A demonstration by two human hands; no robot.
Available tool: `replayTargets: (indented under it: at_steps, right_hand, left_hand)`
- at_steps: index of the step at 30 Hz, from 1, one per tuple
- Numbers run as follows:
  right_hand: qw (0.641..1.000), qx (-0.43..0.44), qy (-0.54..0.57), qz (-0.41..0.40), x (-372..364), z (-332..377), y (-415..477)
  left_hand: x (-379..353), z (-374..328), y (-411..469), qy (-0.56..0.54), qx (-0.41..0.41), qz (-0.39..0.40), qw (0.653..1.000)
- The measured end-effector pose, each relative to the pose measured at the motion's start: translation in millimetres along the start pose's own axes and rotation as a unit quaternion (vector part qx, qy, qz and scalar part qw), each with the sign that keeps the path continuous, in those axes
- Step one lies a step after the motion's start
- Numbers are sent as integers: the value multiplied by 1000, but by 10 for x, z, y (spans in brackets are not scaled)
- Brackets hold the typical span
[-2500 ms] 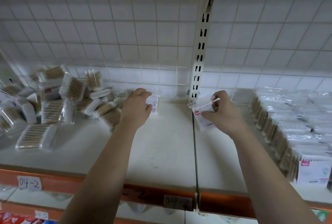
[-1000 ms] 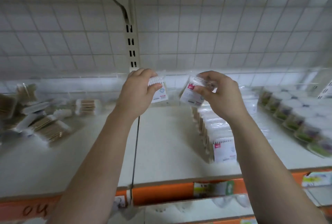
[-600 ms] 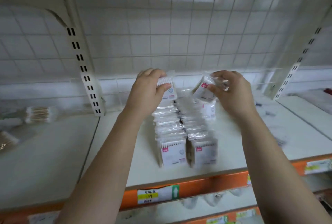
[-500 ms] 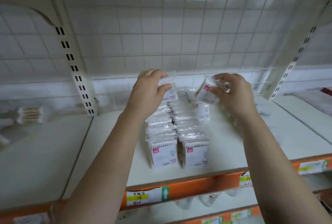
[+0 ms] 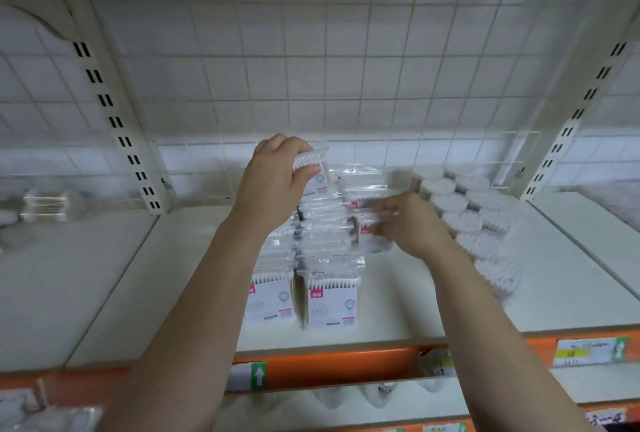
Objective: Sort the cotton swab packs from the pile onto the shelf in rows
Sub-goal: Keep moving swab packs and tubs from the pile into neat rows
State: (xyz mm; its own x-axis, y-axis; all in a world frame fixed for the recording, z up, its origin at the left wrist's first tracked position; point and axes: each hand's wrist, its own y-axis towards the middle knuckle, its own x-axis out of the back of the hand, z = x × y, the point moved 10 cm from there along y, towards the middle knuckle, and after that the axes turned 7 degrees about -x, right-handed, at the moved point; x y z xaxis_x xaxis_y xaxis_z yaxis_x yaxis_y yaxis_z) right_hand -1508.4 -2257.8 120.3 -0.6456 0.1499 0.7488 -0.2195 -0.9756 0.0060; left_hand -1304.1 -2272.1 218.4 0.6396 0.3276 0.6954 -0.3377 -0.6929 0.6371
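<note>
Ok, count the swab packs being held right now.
2. A raised pack in the left hand, above the left row; a low pack in the right hand, beside the right row. Hands may hide more.

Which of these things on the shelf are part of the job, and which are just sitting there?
Part of the job:
- left hand gripping a swab pack
- right hand holding a second pack beside the rows
- rows of packs
- shelf

Just lying about:
- round swab tubs
- price labels
- wire grid

Upright swab packs (image 5: 330, 303) in rows
</note>
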Motion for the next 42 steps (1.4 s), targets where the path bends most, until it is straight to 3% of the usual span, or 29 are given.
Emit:
replayTargets:
  at_steps: [14, 23, 28, 35, 42]
  right_hand:
    - [997, 15, -17, -73, -8, 5, 314]
    - [997, 32, -4, -64, 59, 0, 280]
    - [991, 63, 0, -116, 413, 42, 188]
    - [984, 80, 19, -158, 867, 6, -20]
    - [983, 75, 37, -163, 994, -94, -109]
  left_hand:
    - [-28, -6, -21, 33, 22, -4, 999]
    - [-110, -154, 30, 5, 6, 3, 1000]
    - [-214, -462, 120, -38, -24, 7, 999]
    - [-675, -754, 149, -73, -38, 95, 992]
    - [-1134, -683, 7, -39, 0, 211, 977]
